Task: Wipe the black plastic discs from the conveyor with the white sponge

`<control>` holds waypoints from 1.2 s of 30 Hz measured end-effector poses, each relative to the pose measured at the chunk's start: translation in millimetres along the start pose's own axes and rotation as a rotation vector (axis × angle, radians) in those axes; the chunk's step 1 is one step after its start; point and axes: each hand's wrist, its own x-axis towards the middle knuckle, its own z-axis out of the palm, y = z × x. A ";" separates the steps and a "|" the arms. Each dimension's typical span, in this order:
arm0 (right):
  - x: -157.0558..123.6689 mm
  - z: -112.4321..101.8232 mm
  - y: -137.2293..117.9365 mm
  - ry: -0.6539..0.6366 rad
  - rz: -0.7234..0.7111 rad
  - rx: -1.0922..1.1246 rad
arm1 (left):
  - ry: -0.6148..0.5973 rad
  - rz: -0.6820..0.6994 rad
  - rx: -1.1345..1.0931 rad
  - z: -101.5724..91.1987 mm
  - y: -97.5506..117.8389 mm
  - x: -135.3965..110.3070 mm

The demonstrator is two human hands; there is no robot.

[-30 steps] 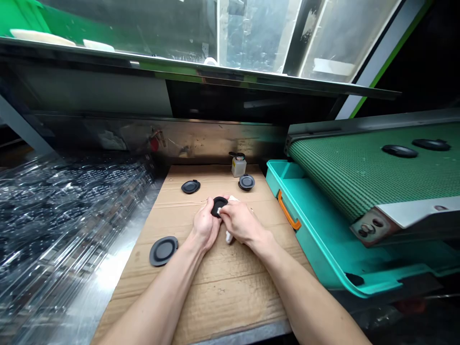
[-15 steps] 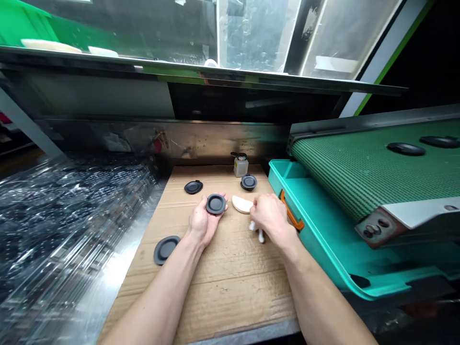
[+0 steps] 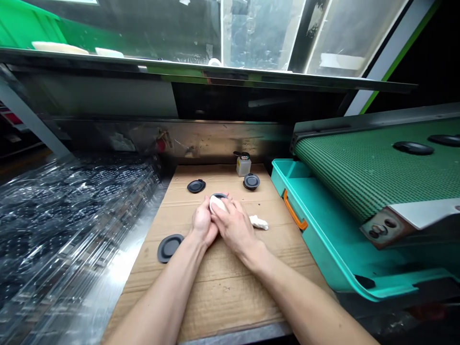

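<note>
Fingers curled, our left hand (image 3: 202, 221) cradles a round dark-grey disc (image 3: 220, 195); our right hand (image 3: 234, 225) holds a white rounded pad (image 3: 217, 203) over it. Crumpled white cloth (image 3: 260, 223) lies at the disc's four o'clock.

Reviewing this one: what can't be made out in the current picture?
All in the head view:
Held dark disc: mostly hidden by the white pad and right hand.
White cloth: left end seemingly behind the right hand.
Farther disc on the green belt: cut off by the picture's right edge.
Bottle: any lettering too small to read.
Shiny plastic at left: blur and glare obscure details.
</note>
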 end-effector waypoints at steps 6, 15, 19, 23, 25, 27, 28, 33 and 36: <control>-2.0 3.0 -10.6 -0.053 0.063 -0.123 | -0.016 -0.061 0.005 -1.6 2.0 -2.3; 1.4 -1.9 10.0 -0.040 0.159 -0.124 | -0.013 -0.062 0.086 0.7 1.4 -4.5; 4.0 -6.2 38.2 0.030 0.290 -0.090 | -0.040 -0.066 0.099 6.2 9.5 -10.5; -0.8 -3.7 40.8 -0.049 0.301 -0.130 | -0.055 -0.180 -0.039 13.1 20.1 -18.9; -2.4 -2.9 38.3 -0.109 0.305 -0.159 | -0.052 -0.253 -0.119 16.1 24.1 -22.6; -3.1 -2.7 37.7 -0.137 0.297 -0.173 | -0.056 -0.321 -0.188 18.1 26.8 -25.4; -3.3 -2.5 38.4 -0.140 0.291 -0.176 | -0.058 -0.345 -0.210 18.5 27.8 -26.3; -4.5 2.2 44.3 -0.126 0.277 -0.169 | -0.029 -0.396 -0.176 17.0 29.8 -26.8; -4.7 3.1 44.0 -0.129 0.290 -0.173 | -0.024 -0.412 -0.183 14.7 29.4 -25.5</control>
